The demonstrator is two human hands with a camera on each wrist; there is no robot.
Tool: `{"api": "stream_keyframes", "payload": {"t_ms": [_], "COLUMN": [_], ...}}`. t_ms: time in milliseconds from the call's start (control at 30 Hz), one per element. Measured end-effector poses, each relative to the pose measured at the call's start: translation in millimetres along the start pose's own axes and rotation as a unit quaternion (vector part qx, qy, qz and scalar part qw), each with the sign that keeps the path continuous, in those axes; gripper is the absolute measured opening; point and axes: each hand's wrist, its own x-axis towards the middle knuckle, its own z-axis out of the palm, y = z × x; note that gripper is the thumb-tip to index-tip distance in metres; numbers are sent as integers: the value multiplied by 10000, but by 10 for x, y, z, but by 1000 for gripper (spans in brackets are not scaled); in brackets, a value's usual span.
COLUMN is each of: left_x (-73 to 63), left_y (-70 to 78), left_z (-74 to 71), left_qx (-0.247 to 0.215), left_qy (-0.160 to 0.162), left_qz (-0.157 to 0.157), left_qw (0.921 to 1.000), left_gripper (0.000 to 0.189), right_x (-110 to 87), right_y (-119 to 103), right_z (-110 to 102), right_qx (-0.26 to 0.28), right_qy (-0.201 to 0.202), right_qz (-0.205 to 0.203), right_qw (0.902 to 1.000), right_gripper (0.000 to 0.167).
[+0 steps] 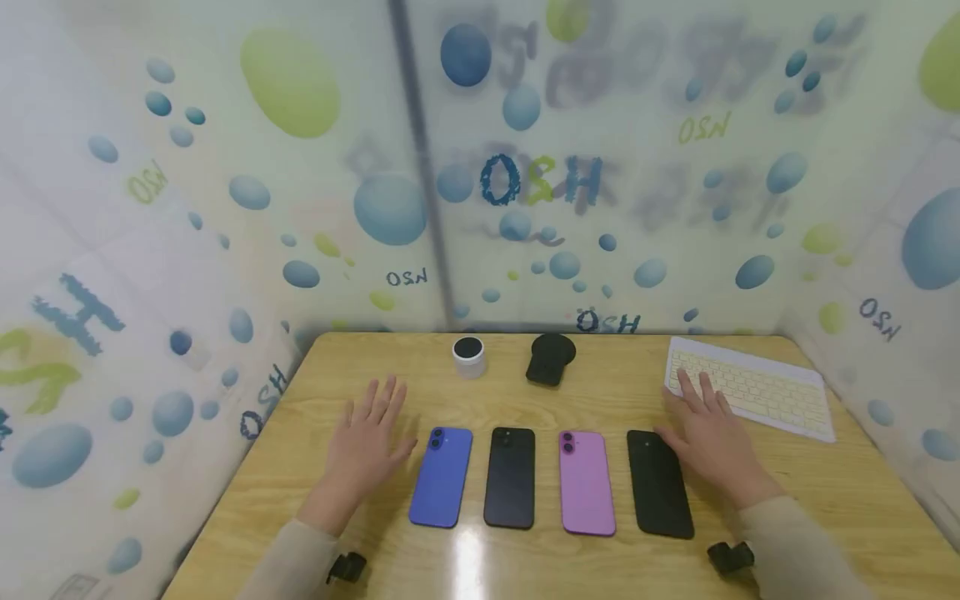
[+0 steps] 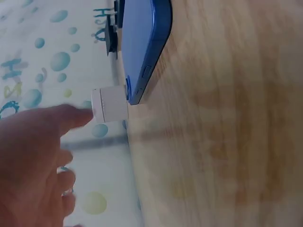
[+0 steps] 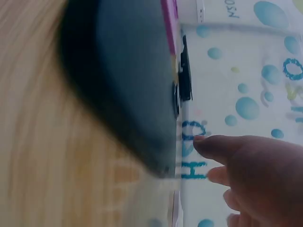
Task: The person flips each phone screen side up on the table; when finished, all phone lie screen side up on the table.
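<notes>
Four phones would exceed my count, so several phones lie in a row on the wooden table [image 1: 270, 492]. Leftmost is a blue phone [image 1: 441, 477], then a dark phone [image 1: 510, 477], a pink-purple phone [image 1: 587, 483] and a black phone [image 1: 660, 483] at the right. My left hand [image 1: 363, 442], fingers spread, is just left of the blue phone and holds nothing. My right hand [image 1: 711, 437] has extended fingers over the near left part of a white keyboard [image 1: 750, 387]. Its thumb is by the black phone's upper edge; contact cannot be told.
A white cylindrical device [image 1: 469, 358] with a dark top stands at the back. Right of it lies a black object [image 1: 551, 360] with a round end. Curtain-like walls [image 1: 525, 275] with bubble prints surround the table on three sides.
</notes>
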Motion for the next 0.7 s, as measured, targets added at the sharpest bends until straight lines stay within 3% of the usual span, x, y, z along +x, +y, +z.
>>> {"api": "stream_keyframes", "payload": {"t_ms": [200,333,533,700], "left_x": [-187,-277,-380,-477], "left_y": [23,44,74,74], "left_z": [-33,-60,-116,-118], "left_qx": [-536,-796,-780,-828], "left_qy": [-386,-352,-269,-271], "left_qz": [545,743,982,1167], "left_qw": [9963,9934,9917,9893], "left_gripper": [92,89,80,70], "right_x": [168,284,440,557], "right_y": [-319,-585,-996,-1282], "right_z": [37,93,183,313], "right_qx": [81,172,549,898], "right_qy": [127,40,-156,-63], "right_qz": [-299,-542,-751,-1225], "right_qw": [9994,9984,9955,9884], "right_gripper": [50,47,46,43]}}
